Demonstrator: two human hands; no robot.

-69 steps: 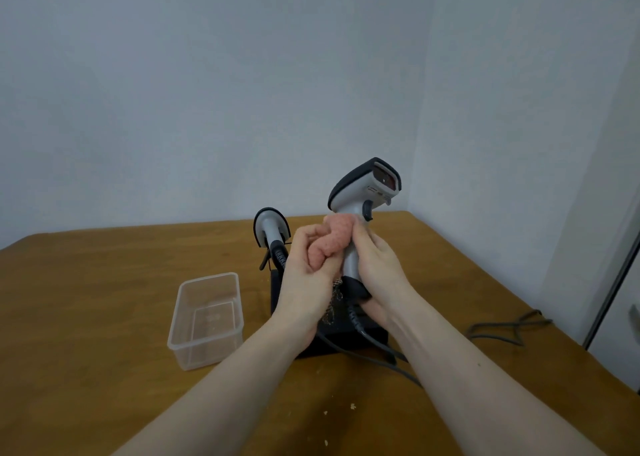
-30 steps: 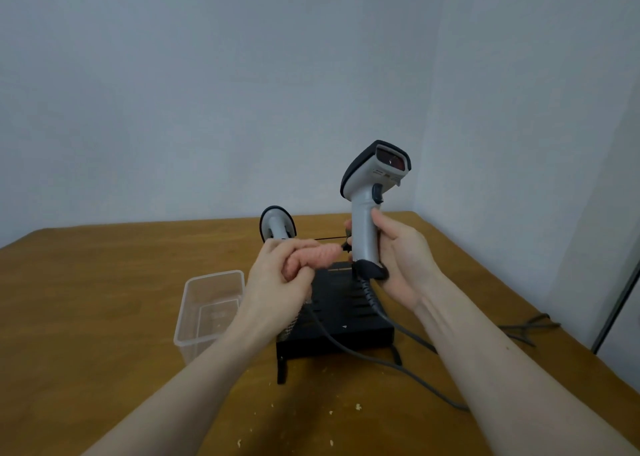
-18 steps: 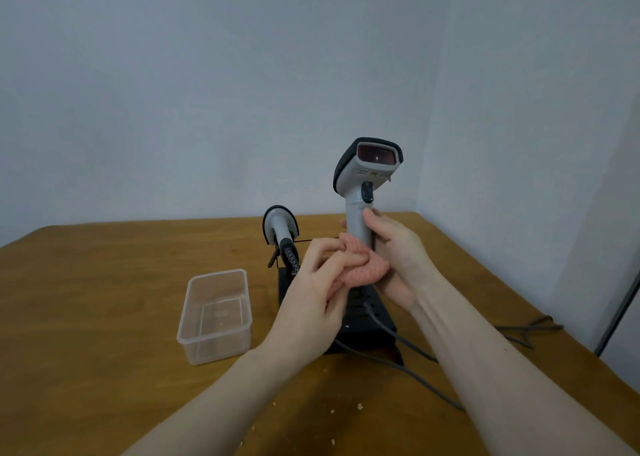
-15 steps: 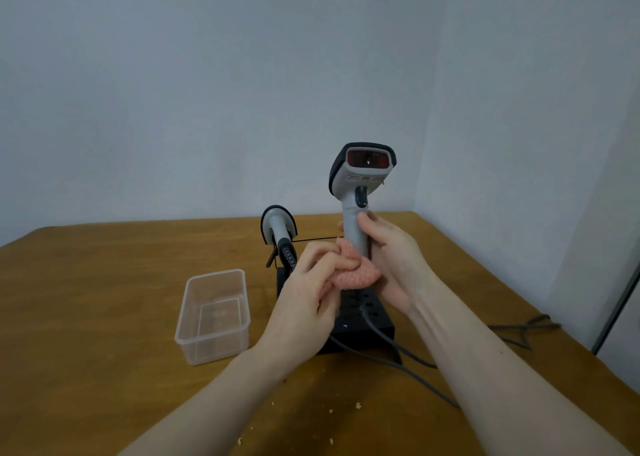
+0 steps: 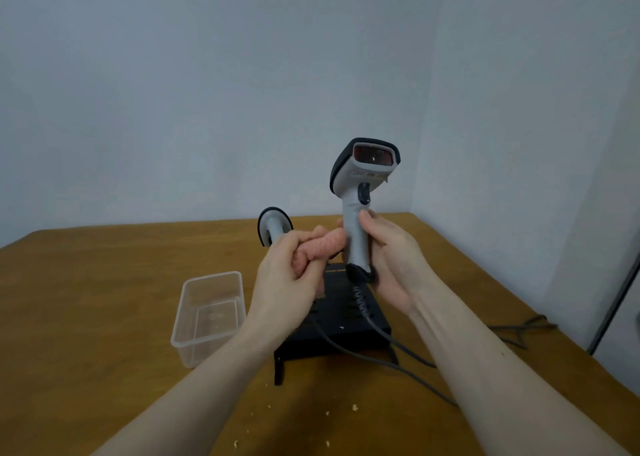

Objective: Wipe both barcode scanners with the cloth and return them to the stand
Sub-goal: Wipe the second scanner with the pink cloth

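I see the bunched pink cloth [image 5: 320,249] now higher against the grey handheld barcode scanner [image 5: 358,210]; left hand [image 5: 287,279] clenches it, right hand [image 5: 391,258] grips the handle; second scanner [image 5: 273,225] seemingly docked in the far black stand [image 5: 346,320].

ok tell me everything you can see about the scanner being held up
The held scanner is a pistol-shaped unit of light grey plastic with a black hood, a reddish window facing the camera, a dark trigger and a black base cap. It stands upright above the black stand. The right hand grips its handle; the pink cloth in the left hand presses against the handle. A grey cable trails from its base.
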